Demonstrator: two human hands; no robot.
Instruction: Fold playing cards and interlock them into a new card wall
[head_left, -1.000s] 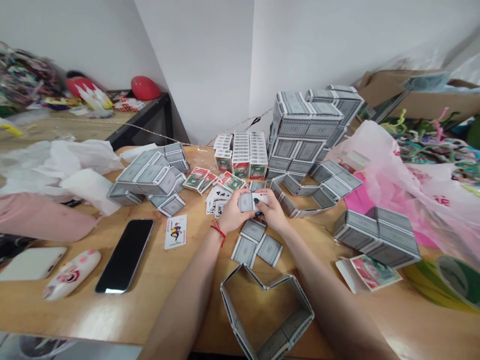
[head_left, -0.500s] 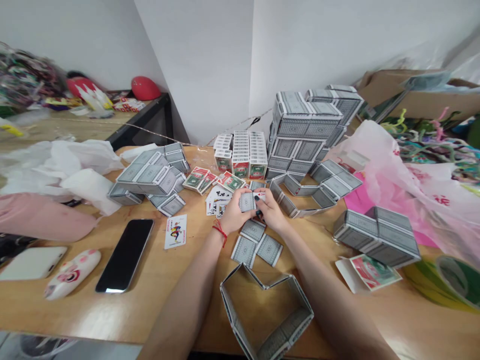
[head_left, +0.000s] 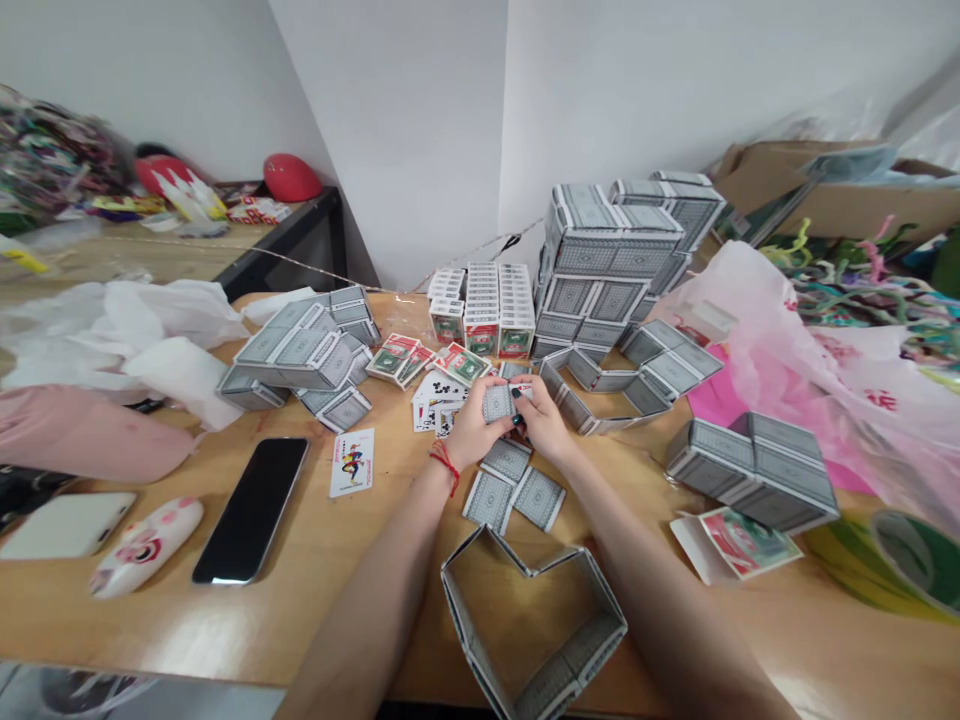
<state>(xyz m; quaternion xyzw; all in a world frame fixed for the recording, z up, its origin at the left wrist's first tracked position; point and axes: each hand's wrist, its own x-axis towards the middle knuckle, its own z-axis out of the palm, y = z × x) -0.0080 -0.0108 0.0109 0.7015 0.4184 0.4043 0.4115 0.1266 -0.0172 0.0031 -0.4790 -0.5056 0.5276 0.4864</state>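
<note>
My left hand [head_left: 474, 422] is closed on playing cards [head_left: 497, 402] with grey patterned backs. My right hand [head_left: 541, 415] grips the same cards from the other side, its dark-nailed fingers on their edge, where a red ace corner shows. Below my hands lie several grey-backed cards [head_left: 491, 497] in a loose cluster. Closer to me stands a heart-shaped frame [head_left: 459, 640] of folded cards, between my forearms. Just left of my left hand, face-up cards [head_left: 426, 412] lie fanned beside green and red card boxes [head_left: 394, 355]. A joker card [head_left: 352, 463] rests farther left.
A tall stack of card-built blocks [head_left: 592, 260] stands at the back right, with a card frame [head_left: 600, 390] before it. Card blocks [head_left: 757, 470] and green tape [head_left: 877, 560] are at right. A phone [head_left: 251, 510] lies at left. Stacked card boxes [head_left: 480, 305] stand at the back.
My left hand and wrist have shifted very slightly to the right with the cards. Otherwise the scene looks the same.
</note>
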